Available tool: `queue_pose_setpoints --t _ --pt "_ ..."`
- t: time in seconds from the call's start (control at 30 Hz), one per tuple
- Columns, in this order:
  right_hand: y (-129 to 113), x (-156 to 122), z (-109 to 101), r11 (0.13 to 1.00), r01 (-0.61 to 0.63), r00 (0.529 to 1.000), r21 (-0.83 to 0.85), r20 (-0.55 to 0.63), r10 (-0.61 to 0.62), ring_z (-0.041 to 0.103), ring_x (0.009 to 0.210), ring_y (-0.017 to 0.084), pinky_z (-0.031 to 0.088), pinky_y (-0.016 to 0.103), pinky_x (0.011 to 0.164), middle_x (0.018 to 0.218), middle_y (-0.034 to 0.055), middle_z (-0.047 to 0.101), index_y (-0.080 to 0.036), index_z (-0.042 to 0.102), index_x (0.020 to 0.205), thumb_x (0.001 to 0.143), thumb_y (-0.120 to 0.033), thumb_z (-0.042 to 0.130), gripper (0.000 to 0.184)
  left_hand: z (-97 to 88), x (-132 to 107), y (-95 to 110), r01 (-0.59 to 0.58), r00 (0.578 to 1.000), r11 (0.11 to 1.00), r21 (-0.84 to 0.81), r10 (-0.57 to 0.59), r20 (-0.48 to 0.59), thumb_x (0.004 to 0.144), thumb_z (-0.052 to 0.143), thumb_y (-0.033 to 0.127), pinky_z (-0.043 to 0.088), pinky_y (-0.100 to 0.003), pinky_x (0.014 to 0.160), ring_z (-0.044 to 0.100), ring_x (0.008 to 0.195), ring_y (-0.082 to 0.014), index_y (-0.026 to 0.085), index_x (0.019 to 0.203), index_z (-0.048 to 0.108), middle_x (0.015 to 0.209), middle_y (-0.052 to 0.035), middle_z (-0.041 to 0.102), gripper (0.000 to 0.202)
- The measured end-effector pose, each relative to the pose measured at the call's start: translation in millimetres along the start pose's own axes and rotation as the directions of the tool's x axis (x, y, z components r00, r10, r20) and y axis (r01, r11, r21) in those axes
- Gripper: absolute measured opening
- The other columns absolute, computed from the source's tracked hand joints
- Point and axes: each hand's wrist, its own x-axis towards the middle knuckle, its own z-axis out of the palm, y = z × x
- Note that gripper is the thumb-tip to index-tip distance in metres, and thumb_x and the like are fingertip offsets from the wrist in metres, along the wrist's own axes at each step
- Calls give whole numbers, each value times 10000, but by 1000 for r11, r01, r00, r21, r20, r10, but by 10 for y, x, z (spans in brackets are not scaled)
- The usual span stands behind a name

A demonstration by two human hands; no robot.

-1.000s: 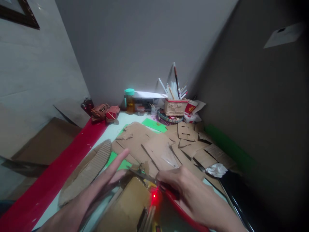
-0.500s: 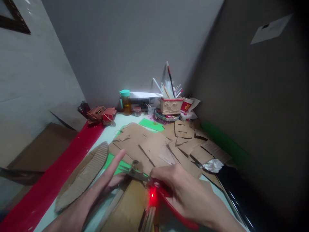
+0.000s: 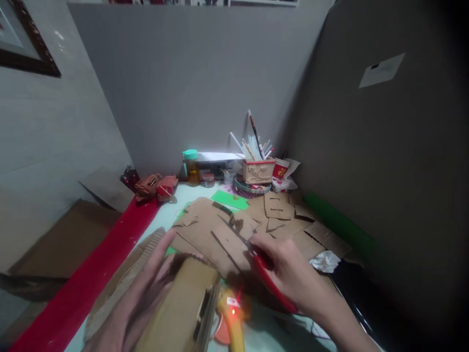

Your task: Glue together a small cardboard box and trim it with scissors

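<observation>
My left hand (image 3: 144, 288) lies with fingers stretched along the left side of a folded brown cardboard piece (image 3: 181, 308) and steadies it near the table's front. My right hand (image 3: 293, 278) is closed round the red handles of a pair of scissors (image 3: 256, 259), whose blades point up and left, holding a small cardboard scrap (image 3: 239, 225) above the flat cardboard sheets (image 3: 208, 230). A yellow tool with a lit red lamp (image 3: 233, 313) lies between my hands, just right of the folded piece.
Several cardboard offcuts (image 3: 289, 220) and a green sheet (image 3: 230, 199) cover the table. A pen holder (image 3: 257, 168), a teal-capped jar (image 3: 191, 166) and small red models (image 3: 156, 185) stand along the back wall. A red strip (image 3: 84, 288) runs down the left; crumpled paper (image 3: 324, 260) lies at right.
The right hand has lifted the scissors up and away from the folded cardboard, carrying a small scrap on the blades. The left hand slid along the folded piece, and the yellow tool has come into view.
</observation>
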Motion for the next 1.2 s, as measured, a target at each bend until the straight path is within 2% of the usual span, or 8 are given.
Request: queue_pose_setpoints --t 0.1,0.17,0.27,0.43,0.7,0.93,1.07,1.2 --pt "72 38 28 999 -31 998 -35 -54 29 363 546 135 264 261 566 615 -35 441 -224 417 744 894 -252 418 153 -32 125 -1 53 995 981 185 -36 -97 592 820 668 278 -652 1168 231 1506 -428 547 1552 86 1684 26 265 1214" --pt "106 47 35 998 -42 997 -50 -64 38 412 542 143 267 265 567 619 -20 478 -226 412 744 895 -255 397 155 -6 228 -6 85 986 944 318 -34 -163 699 799 566 174 -672 1188 173 1526 -410 496 1572 52 1705 -11 193 1151" --pt "138 43 44 996 -53 996 -72 -70 48 475 540 162 267 268 566 623 -1 522 -225 435 772 909 -261 383 151 60 373 -16 103 990 905 413 -52 -134 788 740 514 204 -675 1177 204 1527 -388 373 1596 -28 1709 -129 143 1124" --pt "149 34 45 991 -69 995 -116 -85 59 517 554 193 252 280 572 634 28 560 -222 450 807 888 -218 390 101 160 571 -34 4 994 788 616 61 -85 858 680 437 239 -649 1181 261 1511 -385 309 1599 70 1649 -180 293 968" --pt "134 20 76 996 -41 995 -76 -93 34 513 583 179 248 279 581 665 29 570 -218 444 783 859 -161 437 95 159 810 -240 -108 986 724 681 165 -19 763 765 308 275 -617 1154 385 1405 -417 212 1573 284 1548 -209 421 947" --pt "-88 -35 17 992 59 997 112 -57 -53 357 544 99 264 230 554 594 -61 406 -211 395 692 878 -231 540 237 105 730 -86 -115 967 854 508 213 -140 801 745 308 145 -584 1222 228 1519 -349 269 1459 498 1596 -124 412 704" --pt "-221 -78 -67 963 101 992 249 43 -115 360 569 97 301 218 553 603 -64 415 -193 485 705 870 -367 594 264 68 586 102 -101 956 976 193 149 -254 888 661 398 322 -484 1174 484 1373 -321 276 1280 653 1396 -86 619 410" --pt "-239 -141 -49 912 94 962 398 198 -186 456 598 108 347 196 520 661 -43 511 -183 646 816 851 -465 647 284 189 452 246 -53 983 967 -250 6 -183 900 614 423 494 -444 1044 632 1237 -318 258 1285 627 1374 -106 664 419"
